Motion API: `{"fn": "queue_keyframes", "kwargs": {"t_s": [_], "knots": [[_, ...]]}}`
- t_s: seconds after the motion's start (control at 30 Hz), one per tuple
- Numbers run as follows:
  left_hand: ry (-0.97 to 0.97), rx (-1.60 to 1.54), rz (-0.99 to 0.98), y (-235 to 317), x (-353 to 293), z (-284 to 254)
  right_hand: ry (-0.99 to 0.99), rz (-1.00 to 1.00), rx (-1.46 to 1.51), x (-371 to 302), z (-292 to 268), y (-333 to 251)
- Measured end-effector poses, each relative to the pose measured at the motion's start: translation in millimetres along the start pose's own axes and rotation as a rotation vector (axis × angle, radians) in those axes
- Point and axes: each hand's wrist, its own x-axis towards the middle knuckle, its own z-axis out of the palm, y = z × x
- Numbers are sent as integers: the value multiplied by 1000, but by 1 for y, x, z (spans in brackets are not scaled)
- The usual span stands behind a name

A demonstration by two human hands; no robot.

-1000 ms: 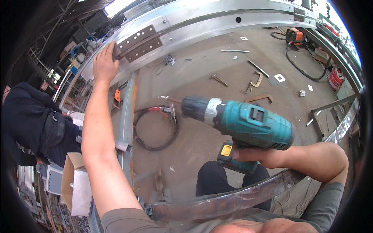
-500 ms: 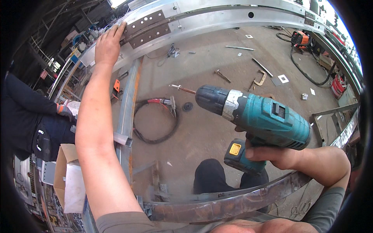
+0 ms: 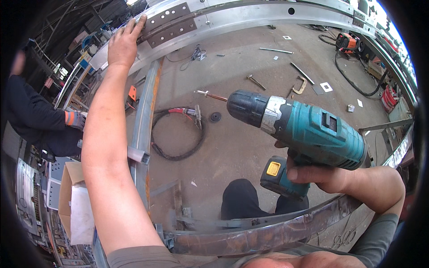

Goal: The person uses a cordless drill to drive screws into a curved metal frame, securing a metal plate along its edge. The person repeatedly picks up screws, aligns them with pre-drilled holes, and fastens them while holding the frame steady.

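Observation:
My right hand [image 3: 319,176] is wrapped round the grip of a teal and black cordless drill [image 3: 319,127], held over the floor. From its black chuck [image 3: 246,108] a long thin bit points left, with a small silver piece, apparently a fastener, at the tip [image 3: 203,93]. My left arm stretches far forward. My left hand [image 3: 123,48] rests with straight fingers on a silver metal beam [image 3: 250,18], beside dark perforated plates [image 3: 174,33] fixed along it. The left palm's contact is hidden.
A steel rail [image 3: 145,111] runs below the beam; a curved brown metal bar [image 3: 250,236] crosses close to me. A coiled hose [image 3: 167,156], a clamp [image 3: 300,85] and metal offcuts lie on the floor. A cardboard box [image 3: 71,187] and a gloved co-worker [image 3: 38,111] are at left.
The drill sits slightly farther right and lower in view. My left fingers are a little more spread on the beam. The co-worker has shifted, with the gloved hand now higher.

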Motion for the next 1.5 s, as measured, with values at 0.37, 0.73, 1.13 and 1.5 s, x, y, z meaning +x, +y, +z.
{"fn": "queue_keyframes", "kwargs": {"t_s": [0.37,0.73,1.13,1.5], "knots": [[-8,8,-5,0,1,-4,11,-42,-33,1,1,1],[17,-20,14,-1,0,-2,24,-33,-27,1,2,4],[-47,-20,-46,2,2,-1,28,-51,-11,1,2,0],[-47,-32,-62,0,2,5,66,-26,55,-1,7,3]]}}
